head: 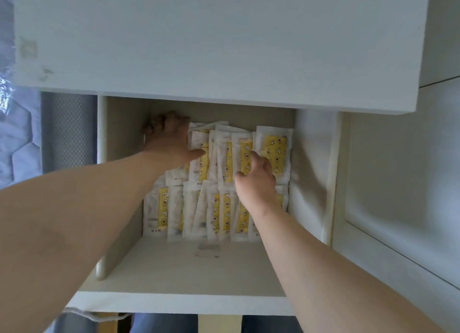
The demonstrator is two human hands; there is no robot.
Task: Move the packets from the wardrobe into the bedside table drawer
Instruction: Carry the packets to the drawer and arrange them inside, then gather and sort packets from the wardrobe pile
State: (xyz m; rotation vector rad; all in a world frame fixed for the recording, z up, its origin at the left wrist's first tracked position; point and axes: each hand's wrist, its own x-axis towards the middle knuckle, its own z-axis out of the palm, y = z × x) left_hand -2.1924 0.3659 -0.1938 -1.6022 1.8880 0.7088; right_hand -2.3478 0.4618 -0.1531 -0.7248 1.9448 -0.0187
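Plainly the placing step is in hand: both hands are down in the open drawer (179, 304) of the bedside table (211, 46), setting packets (225, 215) in order. The wardrobe is not in view.

The drawer holds many white packets with yellow patterned contents, in two rows that overlap like tiles. One row lies at the far end and one just in front of it. They fill the far half from the left wall nearly to the right wall. The near half of the drawer floor is bare except for a small pale label (207, 250). A quilted mattress (15, 133) shows at the far left of the scene.

The left hand (171, 139) lies against the left end of the far row, with its thumb across a yellow packet. Its fingertips are blurred in the far left corner, so I cannot tell whether it grasps a bundle or only presses it in. The right hand (256, 180) has curled fingers and pinches packets near the middle of the far row, touching them.

Next, I judge, the far row needs squaring up so it sits flat. Then both hands should let go and lift clear without dragging loose packets out of line.
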